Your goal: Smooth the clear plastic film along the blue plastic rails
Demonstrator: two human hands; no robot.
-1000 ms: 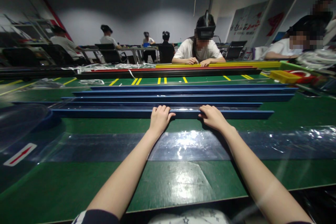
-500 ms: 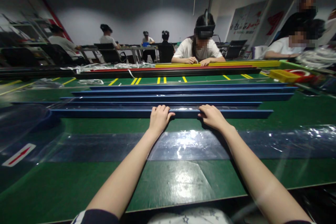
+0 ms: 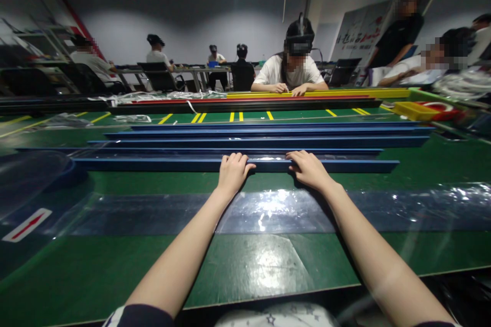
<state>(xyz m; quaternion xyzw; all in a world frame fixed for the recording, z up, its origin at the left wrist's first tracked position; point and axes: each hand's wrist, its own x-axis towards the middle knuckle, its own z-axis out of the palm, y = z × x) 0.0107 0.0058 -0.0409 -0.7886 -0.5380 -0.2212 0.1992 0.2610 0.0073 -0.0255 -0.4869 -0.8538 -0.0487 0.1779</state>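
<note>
Long blue channel strips lie across the green table, and the nearest blue strip (image 3: 356,166) runs under both hands. My left hand (image 3: 233,171) grips its near edge, fingers over the top and thumb on the near side. To the right, my right hand (image 3: 309,168) holds the same strip, its fingers curled over the edge. Between the hands a stretch of strip shows, with glossy clear film inside the channel. A wide band of clear film (image 3: 153,214) lies flat on the table, under my forearms.
More blue strips (image 3: 268,141) lie just beyond. Farther back are black, red and yellow strips (image 3: 345,93), a yellow tray (image 3: 414,111) and white bundles. Film with a red arrow label (image 3: 27,225) curls at left. A person (image 3: 289,74) works opposite; others sit or stand behind.
The fingers of my right hand have stretched slightly left over the strip. My left hand has not moved. At the back right, a standing person has shifted left.
</note>
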